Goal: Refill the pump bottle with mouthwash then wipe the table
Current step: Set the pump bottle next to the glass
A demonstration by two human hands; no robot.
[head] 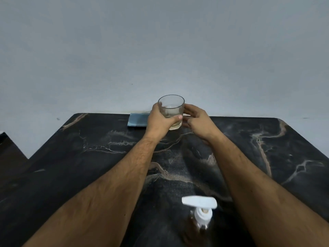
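A clear drinking glass (171, 108) with a little pale liquid in its bottom stands at the far edge of the dark marble table (89, 166). My left hand (160, 120) is wrapped around the glass from the left. My right hand (197, 120) sits just to the right of the glass, fingers loosely curled, with its fingertips near the glass wall. The pump bottle (201, 216), clear with a white pump head, stands upright near the table's front edge between my forearms. A folded blue cloth (138, 121) lies behind my left hand by the wall.
A pale wall rises directly behind the table's far edge. The table's rounded left corner drops off toward a darker floor or surface (10, 154) at the left.
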